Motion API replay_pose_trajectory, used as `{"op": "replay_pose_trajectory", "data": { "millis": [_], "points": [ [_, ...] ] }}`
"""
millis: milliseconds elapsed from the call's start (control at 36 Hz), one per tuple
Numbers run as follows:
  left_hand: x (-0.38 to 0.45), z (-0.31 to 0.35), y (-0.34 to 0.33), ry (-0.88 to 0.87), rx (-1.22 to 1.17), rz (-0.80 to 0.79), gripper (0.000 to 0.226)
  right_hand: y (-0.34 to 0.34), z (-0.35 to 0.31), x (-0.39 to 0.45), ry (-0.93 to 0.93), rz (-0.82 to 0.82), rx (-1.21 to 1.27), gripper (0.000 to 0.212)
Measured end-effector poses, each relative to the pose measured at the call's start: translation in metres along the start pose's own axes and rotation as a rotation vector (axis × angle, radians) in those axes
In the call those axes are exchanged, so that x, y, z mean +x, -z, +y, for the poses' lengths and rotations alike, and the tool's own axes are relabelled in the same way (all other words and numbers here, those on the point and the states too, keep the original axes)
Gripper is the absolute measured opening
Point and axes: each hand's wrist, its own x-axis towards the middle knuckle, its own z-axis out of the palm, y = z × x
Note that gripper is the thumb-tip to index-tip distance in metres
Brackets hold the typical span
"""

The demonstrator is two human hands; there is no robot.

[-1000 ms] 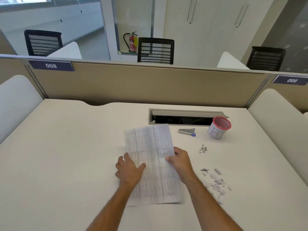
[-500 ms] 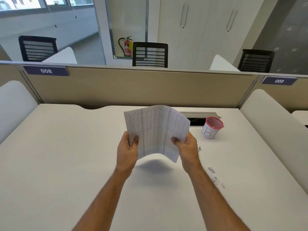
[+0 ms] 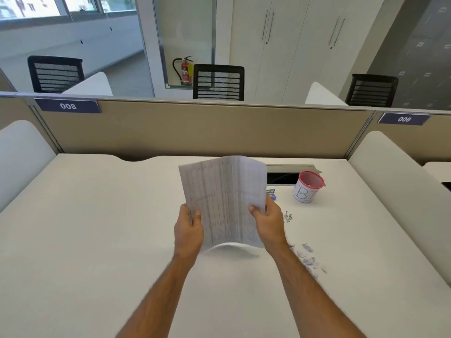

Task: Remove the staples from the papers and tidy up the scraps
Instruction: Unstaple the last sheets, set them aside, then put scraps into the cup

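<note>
A stack of lined papers (image 3: pixel 223 198) stands upright above the white desk (image 3: pixel 97 240), its lower edge curved just over the surface. My left hand (image 3: pixel 189 231) grips the stack's left edge and my right hand (image 3: pixel 268 223) grips its right edge, thumbs on the front sheet. A small heap of pulled staples (image 3: pixel 288 215) lies right of my right hand. Torn paper scraps (image 3: pixel 307 258) are scattered beside my right forearm. The staple remover (image 3: pixel 271 194), grey with a purple tip, peeks out from behind the papers.
A white cup with a red rim (image 3: pixel 308 186), marked with a letter B, stands at the back right near a cable slot (image 3: pixel 288 178). A beige partition (image 3: pixel 207 128) closes off the desk's far side, and white side panels (image 3: pixel 390 172) flank it.
The papers lay flat on the desk under both hands a second ago. Both hands have lifted them upright, and now the stack is held a little straighter than half a second ago.
</note>
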Motion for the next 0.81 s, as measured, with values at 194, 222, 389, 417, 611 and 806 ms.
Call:
{"op": "replay_pose_trajectory", "data": {
  "millis": [194,222,389,417,611,806],
  "points": [
    [0.008,0.001,-0.004,0.239,0.042,0.054,0.029,0.016,-0.044,0.007,0.212,-0.048,-0.281,0.018],
    [0.009,-0.001,-0.004,0.277,0.064,0.039,0.036,0.015,-0.050,0.009,0.238,-0.060,-0.341,0.018],
    [0.008,-0.010,-0.008,0.381,0.133,-0.071,0.049,-0.001,-0.096,0.006,0.288,-0.156,-0.847,0.024],
    [0.008,-0.011,-0.009,0.389,0.144,-0.081,0.049,-0.005,-0.100,0.004,0.283,-0.172,-0.925,0.024],
    [-0.001,-0.016,-0.008,0.428,0.183,-0.094,0.049,-0.035,-0.089,0.007,0.256,-0.258,-1.138,0.014],
    [-0.005,-0.025,-0.001,0.448,0.181,-0.092,0.050,-0.047,-0.075,0.011,0.198,-0.314,-1.195,0.023]
  ]
}}
